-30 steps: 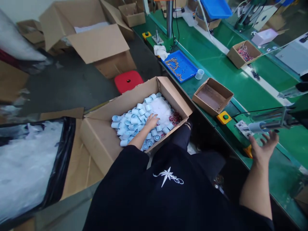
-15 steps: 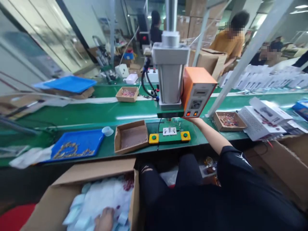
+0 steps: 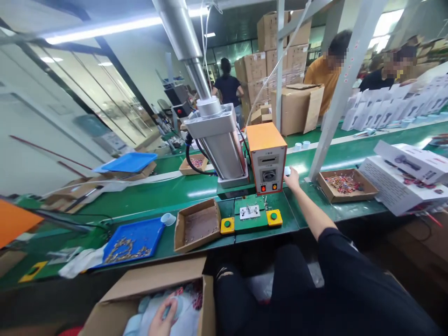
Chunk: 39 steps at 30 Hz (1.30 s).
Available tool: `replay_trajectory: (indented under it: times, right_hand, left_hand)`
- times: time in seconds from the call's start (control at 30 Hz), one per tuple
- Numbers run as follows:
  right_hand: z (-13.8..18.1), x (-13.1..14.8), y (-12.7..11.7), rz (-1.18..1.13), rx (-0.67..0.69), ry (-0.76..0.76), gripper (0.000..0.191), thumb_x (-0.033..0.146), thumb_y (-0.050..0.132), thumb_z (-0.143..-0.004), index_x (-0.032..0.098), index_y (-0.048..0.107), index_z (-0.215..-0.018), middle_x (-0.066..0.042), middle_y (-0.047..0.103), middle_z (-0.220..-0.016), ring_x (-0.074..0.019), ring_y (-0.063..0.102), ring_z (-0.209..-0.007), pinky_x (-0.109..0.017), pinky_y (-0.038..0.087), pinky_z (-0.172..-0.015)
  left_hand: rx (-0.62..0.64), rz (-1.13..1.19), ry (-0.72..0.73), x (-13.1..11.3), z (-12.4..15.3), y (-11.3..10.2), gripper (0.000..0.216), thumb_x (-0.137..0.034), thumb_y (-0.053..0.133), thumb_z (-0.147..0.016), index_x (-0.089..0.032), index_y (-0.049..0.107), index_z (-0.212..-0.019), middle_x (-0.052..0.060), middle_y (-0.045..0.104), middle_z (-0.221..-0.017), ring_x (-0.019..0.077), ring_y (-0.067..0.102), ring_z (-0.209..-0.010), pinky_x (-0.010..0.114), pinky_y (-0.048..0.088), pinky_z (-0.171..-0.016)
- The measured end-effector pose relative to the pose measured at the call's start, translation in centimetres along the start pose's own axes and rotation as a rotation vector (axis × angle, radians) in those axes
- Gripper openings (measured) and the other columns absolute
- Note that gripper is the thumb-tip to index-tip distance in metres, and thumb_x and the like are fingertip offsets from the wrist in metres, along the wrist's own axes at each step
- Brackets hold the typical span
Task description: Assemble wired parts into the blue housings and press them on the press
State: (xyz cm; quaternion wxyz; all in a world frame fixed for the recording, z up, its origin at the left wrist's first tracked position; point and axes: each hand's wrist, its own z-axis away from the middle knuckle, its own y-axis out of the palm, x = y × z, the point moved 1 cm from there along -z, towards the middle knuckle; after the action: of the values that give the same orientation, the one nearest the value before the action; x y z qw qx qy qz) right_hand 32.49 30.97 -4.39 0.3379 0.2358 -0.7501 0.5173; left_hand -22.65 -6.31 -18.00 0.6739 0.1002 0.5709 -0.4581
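Observation:
My left hand [image 3: 161, 321] is low in the cardboard box [image 3: 140, 289] at my left knee, fingers curled round a light blue plastic cylinder [image 3: 174, 308] that lies among more pale blue parts. My right hand [image 3: 291, 179] reaches out over the green bench [image 3: 315, 205], just right of the orange control box [image 3: 268, 158]. It touches a small pale blue piece [image 3: 287, 170]. Its fingers point away from me and are mostly hidden. Between my arms stands the press with its grey cylinder [image 3: 219, 140] above a fixture [image 3: 249, 212].
Yellow button boxes [image 3: 227, 225] [image 3: 274, 217] flank the fixture. To the left are an empty brown box [image 3: 198, 224], a plastic cup [image 3: 168, 218] and a blue tray of metal parts [image 3: 131, 240]. A box of coloured wires [image 3: 345, 184] and white cartons [image 3: 406, 172] lie right. Other people work across the belt.
My view swung up from the box of blue parts to the bench. My right hand moved from under the press to the right side of the orange box. My left hand closed on a blue part.

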Motion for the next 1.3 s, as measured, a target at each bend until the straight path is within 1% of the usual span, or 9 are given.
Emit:
replay_trajectory:
  times: [0.13, 0.23, 0.33, 0.47, 0.57, 0.67, 0.8, 1.1, 1.3]
  right_hand:
    - [11.6, -0.4, 2.7, -0.269, 0.201, -0.074, 0.045, 0.049, 0.058, -0.099, 0.013, 0.065, -0.126, -0.016, 0.067, -0.124, -0.0245, 0.064, -0.109, -0.039, 0.052, -0.101]
    - [22.9, -1.9, 5.9, -0.653, 0.659, -0.012, 0.044, 0.061, 0.064, -0.094, 0.024, 0.07, -0.117, -0.009, 0.071, -0.114, -0.023, 0.068, -0.098, -0.039, 0.056, -0.089]
    - [31.7, -3.2, 8.3, -0.725, 0.786, 0.037, 0.049, 0.071, 0.061, -0.091, 0.025, 0.072, -0.107, -0.007, 0.072, -0.1, -0.0225, 0.071, -0.084, -0.038, 0.058, -0.077]
    - [37.8, -5.1, 10.6, -1.03, 1.031, 0.522, 0.066, 0.079, 0.046, -0.092, 0.018, 0.07, -0.094, -0.006, 0.069, -0.08, -0.0157, 0.065, -0.061, -0.031, 0.056, -0.066]
    - [38.7, -6.1, 11.3, -1.142, 1.142, 0.806, 0.053, 0.066, 0.064, -0.082, 0.013, 0.069, -0.081, -0.007, 0.068, -0.072, -0.0164, 0.067, -0.059, -0.027, 0.053, -0.061]
    - [37.4, -5.8, 10.7, -1.113, 1.167, 0.679, 0.041, 0.051, 0.073, -0.077, 0.01, 0.069, -0.076, -0.007, 0.068, -0.067, -0.0153, 0.066, -0.056, -0.025, 0.051, -0.058]
    - [35.3, -4.4, 9.7, -1.066, 1.246, 0.567, 0.036, 0.046, 0.077, -0.073, 0.01, 0.07, -0.076, -0.005, 0.068, -0.065, -0.012, 0.061, -0.051, -0.022, 0.046, -0.056]
    - [35.6, -3.7, 9.4, -1.009, 1.123, 0.637, 0.022, 0.019, 0.073, -0.057, 0.016, 0.072, -0.079, 0.002, 0.069, -0.074, -0.0077, 0.06, -0.065, -0.018, 0.04, -0.061]
    - [36.3, -3.7, 9.1, -1.02, 1.348, 0.604, 0.05, 0.033, 0.081, -0.063, 0.016, 0.066, -0.107, -0.002, 0.073, -0.078, -0.0095, 0.061, -0.055, -0.019, 0.043, -0.058]
  left_hand:
    - [0.255, 0.063, 0.173, -1.3, 4.1, 5.0, 0.075, -0.092, 0.078, -0.052, -0.022, 0.072, -0.08, 0.015, 0.072, -0.132, 0.0429, 0.062, -0.131, 0.038, 0.065, -0.077]
    - [0.587, 0.107, 0.23, -2.0, 8.8, 11.3, 0.067, -0.087, 0.074, -0.068, -0.021, 0.072, -0.078, 0.018, 0.069, -0.136, 0.0418, 0.063, -0.128, 0.041, 0.064, -0.083]
    - [0.893, 0.107, 0.302, -2.9, 12.4, 16.4, 0.06, -0.08, 0.076, -0.074, -0.019, 0.073, -0.078, 0.02, 0.067, -0.138, 0.0413, 0.06, -0.132, 0.053, 0.05, -0.112]
    - [0.933, 0.211, 0.307, -4.0, 13.4, 18.9, 0.049, -0.066, 0.086, -0.07, -0.02, 0.068, -0.066, 0.02, 0.071, -0.132, 0.0442, 0.046, -0.147, 0.059, 0.027, -0.127]
    - [0.991, 0.519, 0.079, -4.2, 12.7, 18.9, 0.047, -0.059, 0.089, -0.069, -0.019, 0.065, -0.068, 0.017, 0.075, -0.102, 0.0396, 0.067, -0.119, 0.053, 0.048, -0.11]
    - [1.062, 0.631, -0.058, -3.2, 12.1, 19.1, 0.048, -0.054, 0.091, -0.068, -0.019, 0.059, -0.067, 0.007, 0.068, -0.076, 0.0252, 0.071, -0.079, 0.038, 0.057, -0.079]
    - [1.045, 0.395, -0.099, -0.8, 11.7, 20.1, 0.063, -0.064, 0.092, -0.063, -0.02, 0.048, -0.059, -0.001, 0.053, -0.051, 0.0133, 0.053, -0.045, 0.026, 0.042, -0.05]
    - [0.681, 0.395, -0.108, -0.2, 12.3, 20.3, 0.065, -0.064, 0.099, -0.052, -0.019, 0.081, -0.095, 0.009, 0.077, -0.084, 0.0201, 0.072, -0.072, 0.03, 0.057, -0.069]
    - [0.761, 0.269, 0.103, -1.6, 12.0, 20.5, 0.054, -0.061, 0.098, -0.058, -0.019, 0.083, -0.087, 0.018, 0.082, -0.103, 0.035, 0.077, -0.104, 0.043, 0.061, -0.098]
